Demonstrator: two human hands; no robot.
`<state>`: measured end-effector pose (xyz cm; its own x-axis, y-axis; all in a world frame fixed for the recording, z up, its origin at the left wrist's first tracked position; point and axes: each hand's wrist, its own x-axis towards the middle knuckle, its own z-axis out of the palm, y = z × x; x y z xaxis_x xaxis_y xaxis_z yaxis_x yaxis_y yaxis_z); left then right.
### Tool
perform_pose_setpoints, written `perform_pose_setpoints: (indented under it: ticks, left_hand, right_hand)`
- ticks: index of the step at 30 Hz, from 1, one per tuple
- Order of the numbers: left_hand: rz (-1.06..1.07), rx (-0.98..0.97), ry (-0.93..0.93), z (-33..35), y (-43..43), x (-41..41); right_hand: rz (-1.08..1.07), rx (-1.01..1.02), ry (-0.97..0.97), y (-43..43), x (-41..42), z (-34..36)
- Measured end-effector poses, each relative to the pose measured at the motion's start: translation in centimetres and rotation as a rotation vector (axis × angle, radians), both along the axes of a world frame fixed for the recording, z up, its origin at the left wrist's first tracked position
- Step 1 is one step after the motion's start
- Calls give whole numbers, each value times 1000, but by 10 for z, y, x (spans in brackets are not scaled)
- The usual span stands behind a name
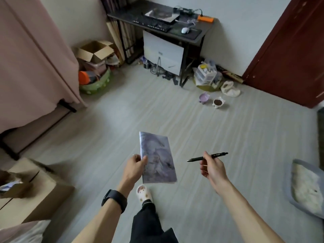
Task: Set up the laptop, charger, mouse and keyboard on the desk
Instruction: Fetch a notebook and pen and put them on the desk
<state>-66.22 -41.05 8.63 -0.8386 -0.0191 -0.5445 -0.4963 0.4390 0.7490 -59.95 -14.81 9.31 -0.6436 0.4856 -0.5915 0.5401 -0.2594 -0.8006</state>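
Across the room stands a dark desk (201, 35). On it lie a closed laptop (162, 15), a black keyboard (152, 24) in front of it, a white mouse (185, 30) on a dark pad, a black charger with cables (185, 10) and an orange power strip (205, 18). My left hand (135, 166) grips a thin notebook with a purple-grey cover (157, 158) by its left edge. My right hand (213, 166) pinches a black pen (207, 156) that points left. Both hands are over the floor, far from the desk.
A white panel (163, 51) leans under the desk. Two pet bowls (211, 100) and a bag sit on the floor to its right. Cardboard boxes (94, 51) stand at the left, another box (35, 188) near me, a pet cushion (305, 186) on the right, a dark red door (289, 50).
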Motion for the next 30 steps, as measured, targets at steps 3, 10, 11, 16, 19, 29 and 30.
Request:
perform_pose_setpoints:
  ticks: [3, 10, 11, 16, 19, 29, 30]
  left_hand:
    - [32, 13, -2, -9, 2, -94]
    - [28, -36, 6, -13, -5, -338]
    - [34, -41, 9, -7, -5, -373]
    - [51, -98, 33, 8, 3, -528]
    - [67, -118, 62, 3, 18, -633]
    - [244, -129, 118, 11, 40, -908]
    - [265, -129, 124, 12, 38, -935]
  right_hand:
    - [21, 20, 5, 8, -100, -2]
    - [-30, 10, -13, 20, -321, -1]
    - [-34, 13, -12, 23, -354, 4]
    - [-72, -27, 0, 36, -499, 10]
    - [-59, -41, -1, 52, -602, -2]
    - [139, -47, 62, 79, -933, 1]
    - [159, -42, 57, 80, -965, 6]
